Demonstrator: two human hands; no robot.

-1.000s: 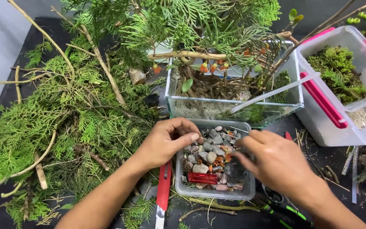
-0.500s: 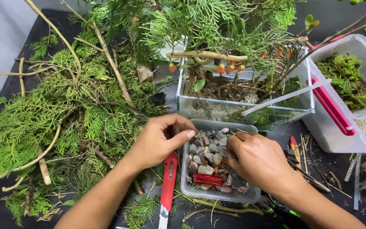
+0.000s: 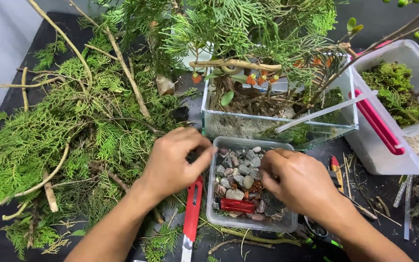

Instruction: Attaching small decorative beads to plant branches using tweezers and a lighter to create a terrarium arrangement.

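A clear plastic container holds several grey and brown pebbles and a small red oblong object. My left hand curls around the container's upper left corner, with the thumb along the rim. My right hand reaches in from the right, its fingers bent down among the pebbles. The fingertips are hidden, so I cannot tell whether they hold a stone. Just behind stands a glass tank with sand, roots and a leafy plant.
A red-handled cutter lies left of the container. Cut conifer branches cover the left side. A clear stick leans on the tank. A plastic box with pink latches holds moss at right. Green-handled scissors lie under my right wrist.
My right hand has moved left into the container and dug its fingers into the pebbles. My left hand has closed tighter on the corner of the rim.
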